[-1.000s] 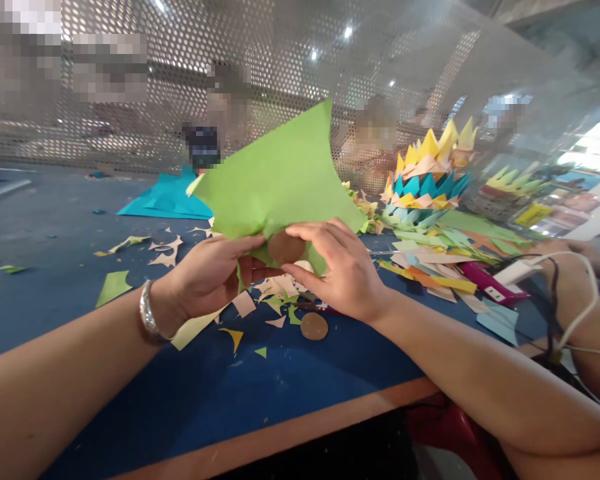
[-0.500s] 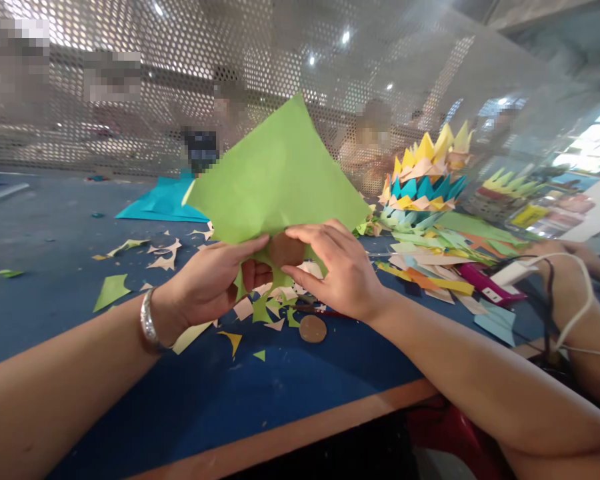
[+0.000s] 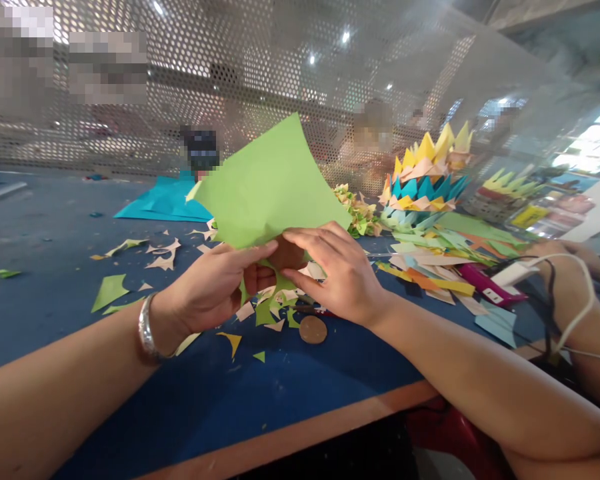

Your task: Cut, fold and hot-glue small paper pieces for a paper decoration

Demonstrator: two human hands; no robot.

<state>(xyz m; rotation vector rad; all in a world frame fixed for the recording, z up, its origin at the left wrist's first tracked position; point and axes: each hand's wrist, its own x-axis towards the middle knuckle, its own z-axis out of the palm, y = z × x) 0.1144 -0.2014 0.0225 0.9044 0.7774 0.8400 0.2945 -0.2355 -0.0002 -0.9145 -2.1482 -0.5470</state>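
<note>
My left hand [image 3: 217, 283] is closed on the lower edge of a large green paper sheet [image 3: 275, 180], thumb on the near side and fingers curled underneath. A flat brown disc [image 3: 291, 253] lies against the bottom part of the sheet. My right hand [image 3: 343, 273] has its fingers and thumb closed around that disc's right side, so part of it is hidden. A second brown disc [image 3: 313, 329] rests on the blue table just below my hands. Green and pink paper scraps [image 3: 267, 312] lie under the sheet, beside a thin dark red-handled tool [image 3: 320, 311], partly covered.
Blue paper [image 3: 163, 200] lies at the back left. A layered paper piece with pointed tips [image 3: 425, 183] stands back right, near a scrap heap [image 3: 360, 210] and paper strips [image 3: 435, 257]. Another person's arm [image 3: 575, 287], a magenta power strip [image 3: 490, 281] and cables are at right.
The green sheet has tilted and its top corner has dropped, showing more of the scrap heap behind it. Both hands keep their hold, with only a slight shift.
</note>
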